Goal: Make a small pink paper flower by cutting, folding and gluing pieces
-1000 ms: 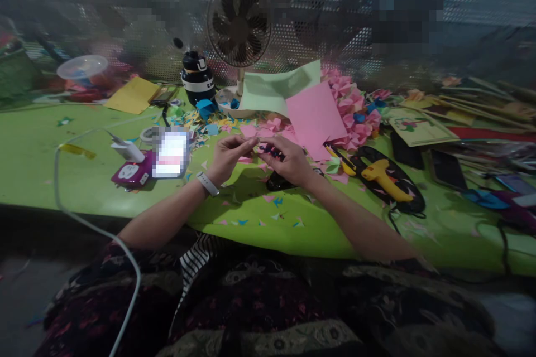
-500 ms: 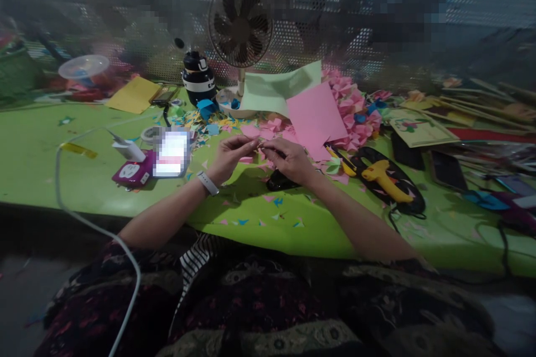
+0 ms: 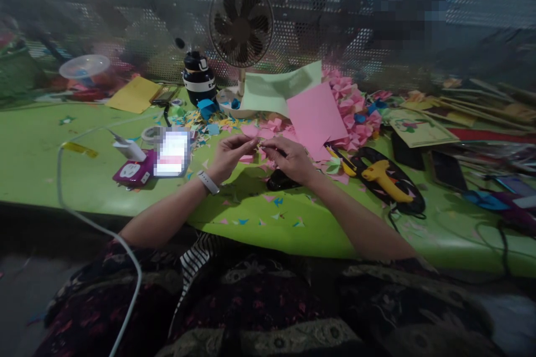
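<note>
My left hand (image 3: 233,155), with a pale band on its wrist, pinches with thumb and fingertips. Facing it, my right hand (image 3: 288,159) is closed in a pinch too, and the fingertips of both nearly meet. Whatever lies between them is too small and dim to name. Below the right palm sits a black object (image 3: 281,179), partly covered by that hand. Beyond the hands are a pink paper sheet (image 3: 316,114), a pale green sheet (image 3: 278,92) and a heap of folded pink paper pieces (image 3: 355,106).
A lit phone (image 3: 171,152) and a purple power socket (image 3: 134,172) stand left, with a white cable (image 3: 100,228) hanging over the edge. On the right lie a yellow glue gun (image 3: 387,179) and a yellow cutter (image 3: 341,160). A fan (image 3: 241,25) and a black bottle (image 3: 199,81) stand behind.
Both hands stay in the same place, still pinching, with only very slight finger movement. Nothing else on the table has visibly moved.
</note>
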